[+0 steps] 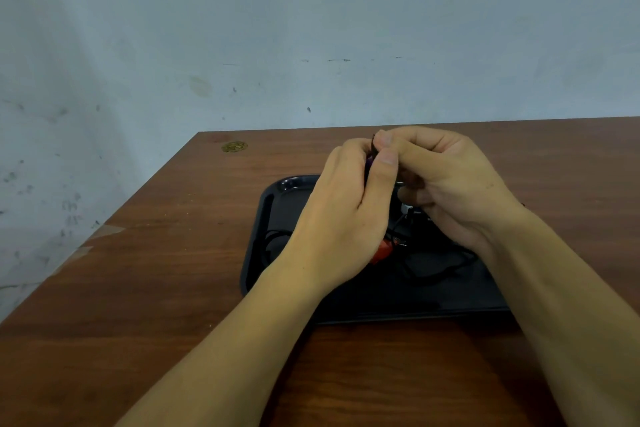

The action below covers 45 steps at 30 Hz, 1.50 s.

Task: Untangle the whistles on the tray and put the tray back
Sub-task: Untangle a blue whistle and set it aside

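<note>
A black plastic tray (263,218) lies on the brown wooden table. Both my hands are raised together above it. My left hand (343,218) curls its fingers around a purple whistle (370,160), of which only a sliver shows. My right hand (446,180) pinches the dark cord (374,144) at the top between thumb and forefinger. A red whistle (382,250) lies on the tray under my left hand, partly hidden. Black cords (433,270) loop over the tray floor, and one runs up from the red whistle toward my hands.
The wooden table (173,270) stretches to the left and front of the tray, with a gold sticker (234,146) near its far left corner. A stained pale wall (311,28) stands right behind the table's far edge. The table's left edge runs diagonally.
</note>
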Motion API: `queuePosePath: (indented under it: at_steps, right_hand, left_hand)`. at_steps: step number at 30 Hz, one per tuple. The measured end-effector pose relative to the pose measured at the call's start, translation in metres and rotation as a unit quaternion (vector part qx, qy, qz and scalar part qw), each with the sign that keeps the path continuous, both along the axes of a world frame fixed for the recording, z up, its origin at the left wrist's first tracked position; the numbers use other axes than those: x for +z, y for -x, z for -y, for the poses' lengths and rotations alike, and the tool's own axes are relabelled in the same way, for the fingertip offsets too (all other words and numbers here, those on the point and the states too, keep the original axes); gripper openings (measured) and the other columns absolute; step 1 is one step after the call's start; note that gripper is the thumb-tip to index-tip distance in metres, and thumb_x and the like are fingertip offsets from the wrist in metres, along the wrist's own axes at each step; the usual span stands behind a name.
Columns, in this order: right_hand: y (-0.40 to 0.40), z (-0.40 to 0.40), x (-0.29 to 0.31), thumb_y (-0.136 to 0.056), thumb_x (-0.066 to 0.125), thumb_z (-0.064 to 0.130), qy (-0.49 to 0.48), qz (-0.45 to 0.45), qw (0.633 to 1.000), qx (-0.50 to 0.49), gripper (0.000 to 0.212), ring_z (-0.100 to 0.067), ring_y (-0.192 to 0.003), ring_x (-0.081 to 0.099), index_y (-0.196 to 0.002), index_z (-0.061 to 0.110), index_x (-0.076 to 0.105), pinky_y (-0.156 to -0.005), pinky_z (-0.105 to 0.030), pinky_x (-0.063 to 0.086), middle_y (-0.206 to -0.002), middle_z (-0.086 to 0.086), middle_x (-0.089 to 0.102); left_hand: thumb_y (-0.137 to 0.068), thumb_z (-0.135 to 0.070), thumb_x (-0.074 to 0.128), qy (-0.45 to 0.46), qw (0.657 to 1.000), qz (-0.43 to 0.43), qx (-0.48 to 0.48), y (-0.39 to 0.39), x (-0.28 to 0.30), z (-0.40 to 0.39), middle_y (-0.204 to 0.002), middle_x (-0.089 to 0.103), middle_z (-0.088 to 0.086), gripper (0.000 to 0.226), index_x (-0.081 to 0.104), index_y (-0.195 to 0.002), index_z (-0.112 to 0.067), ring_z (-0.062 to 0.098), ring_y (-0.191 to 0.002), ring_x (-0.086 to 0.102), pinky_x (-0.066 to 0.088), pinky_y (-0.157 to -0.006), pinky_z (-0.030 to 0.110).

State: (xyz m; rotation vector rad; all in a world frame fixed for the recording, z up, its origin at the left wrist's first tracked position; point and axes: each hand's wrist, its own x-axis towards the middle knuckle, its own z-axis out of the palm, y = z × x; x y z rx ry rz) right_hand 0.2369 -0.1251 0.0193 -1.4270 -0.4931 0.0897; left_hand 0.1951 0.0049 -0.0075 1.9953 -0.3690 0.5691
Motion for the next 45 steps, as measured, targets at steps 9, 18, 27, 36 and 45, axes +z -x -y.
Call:
queuePosePath:
  at_steps: [9, 18, 27, 36, 45]
  right_hand:
    - [-0.001, 0.003, -0.001, -0.072, 0.072, 0.034, 0.001, -0.008, 0.999, 0.032, 0.016, -0.003, -0.054, 0.044, -0.073, 0.018, 0.073, -0.042, -0.015, 0.027, -0.066, 0.007, 0.061]
    - [-0.003, -0.001, -0.002, -0.073, 0.076, 0.034, -0.012, 0.007, 0.999, -0.030, 0.011, -0.004, -0.057, 0.048, -0.076, 0.023, 0.075, -0.044, -0.016, 0.035, -0.064, 0.009, 0.060]
    - [0.003, -0.005, -0.002, -0.089, 0.074, 0.022, 0.023, 0.088, 0.991, -0.093, 0.013, -0.004, -0.054, 0.052, -0.077, 0.019, 0.073, -0.044, -0.019, 0.041, -0.062, 0.007, 0.062]
    - [0.000, -0.005, -0.005, -0.095, 0.067, 0.026, 0.081, 0.081, 0.992, -0.058, 0.017, -0.008, -0.056, 0.052, -0.080, 0.020, 0.071, -0.047, -0.022, 0.043, -0.059, 0.007, 0.058]
    - [0.006, -0.015, -0.013, -0.099, 0.060, 0.028, 0.062, 0.015, 0.997, -0.042, 0.030, -0.006, -0.058, 0.053, -0.070, 0.022, 0.067, -0.046, -0.022, 0.041, -0.064, 0.008, 0.058]
  left_hand:
    - [-0.109, -0.033, 0.034, -0.019, 0.998, 0.042, -0.032, 0.000, -0.001, -0.001, -0.115, 0.061, -0.002, 0.033, 0.053, -0.129, -0.016, 0.016, -0.115, 0.055, 0.048, -0.096, 0.037]
    - [-0.108, -0.026, 0.033, 0.111, 0.994, -0.011, -0.014, 0.000, 0.003, 0.001, -0.061, 0.046, -0.021, 0.029, 0.061, -0.117, -0.024, -0.005, -0.057, 0.048, 0.037, -0.056, 0.015]
    - [-0.098, -0.035, 0.035, 0.174, 0.984, -0.036, 0.003, -0.005, 0.002, -0.001, -0.073, 0.053, -0.018, 0.033, 0.066, -0.105, -0.025, 0.001, -0.065, 0.048, 0.036, -0.063, 0.028]
    - [-0.104, -0.019, 0.036, 0.256, 0.966, -0.023, 0.016, 0.000, 0.008, 0.001, -0.054, 0.038, -0.013, 0.032, 0.053, -0.078, -0.010, 0.009, -0.053, 0.033, 0.032, -0.052, 0.036]
    - [-0.108, -0.019, 0.033, 0.344, 0.938, -0.042, 0.004, 0.000, 0.009, 0.001, -0.065, 0.053, -0.006, 0.032, 0.059, -0.090, -0.018, 0.007, -0.051, 0.039, 0.032, -0.048, 0.029]
